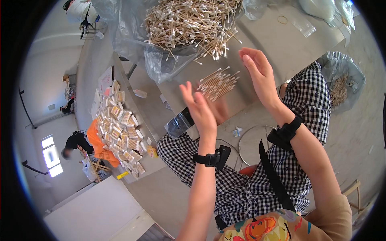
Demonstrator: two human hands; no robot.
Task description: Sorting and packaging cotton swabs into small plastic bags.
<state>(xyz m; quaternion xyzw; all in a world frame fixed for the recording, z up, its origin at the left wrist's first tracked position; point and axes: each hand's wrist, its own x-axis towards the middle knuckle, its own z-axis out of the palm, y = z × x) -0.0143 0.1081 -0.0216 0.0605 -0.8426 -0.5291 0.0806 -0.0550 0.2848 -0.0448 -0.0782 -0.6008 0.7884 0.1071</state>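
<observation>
A small bunch of wooden-stick cotton swabs point(219, 83) lies on the grey table near its edge, the sticks roughly side by side. My left hand point(201, 113) is held at the near left side of this bunch, its fingers stretched and somewhat smeared by motion. On the bunch's other side, my right hand point(259, 76) is raised with its palm turned inward, fingers extended and slightly curved, holding nothing. A gap separates it from the swabs. Beyond both hands rises a big heap of loose cotton swabs point(189, 26) on a clear plastic bag point(169, 64).
Many small packs of swabs point(120, 128) cover a side table at left, beside an orange bag point(98, 140). A rubber band point(282, 19) and a flat clear bag point(304, 27) lie on the table. A lined bin point(341, 86) stands at right. People are in the background.
</observation>
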